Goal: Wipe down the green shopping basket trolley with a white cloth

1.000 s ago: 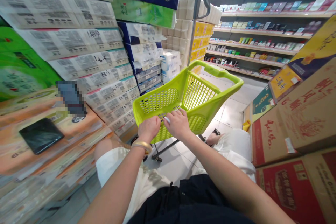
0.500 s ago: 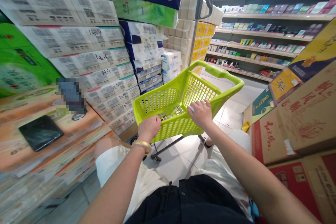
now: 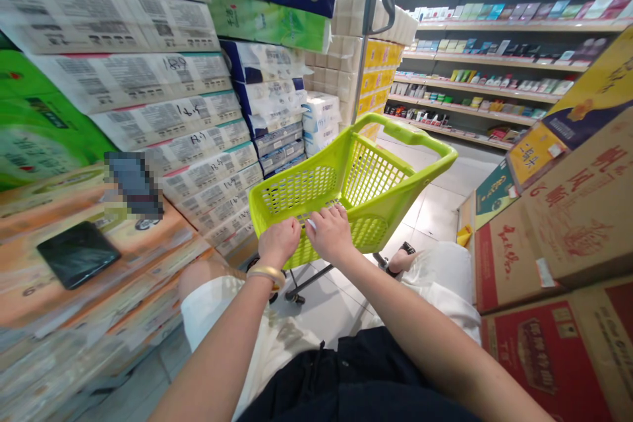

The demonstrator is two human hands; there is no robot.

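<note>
Lime-green shopping cart point(image 3: 395, 201) gripped at near edge: left hand point(image 3: 278, 242) fisted, right hand point(image 3: 330, 232) just beside, curled over; stacked cartons point(image 3: 576, 224) right of cart.

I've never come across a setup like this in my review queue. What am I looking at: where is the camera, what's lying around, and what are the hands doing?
There is no machine here. A person is working with two bare hands, and every picture comes from one camera worn on their head, looking forward and down.

The left hand, with a gold bangle at its wrist, and the right hand both grip the near side of a green shopping cart.

To the left, a dark flat object and a pixelated item lie on orange packs; I can't tell what either is. Cardboard boxes stand on the right, and stocked shelves stand behind.
</note>
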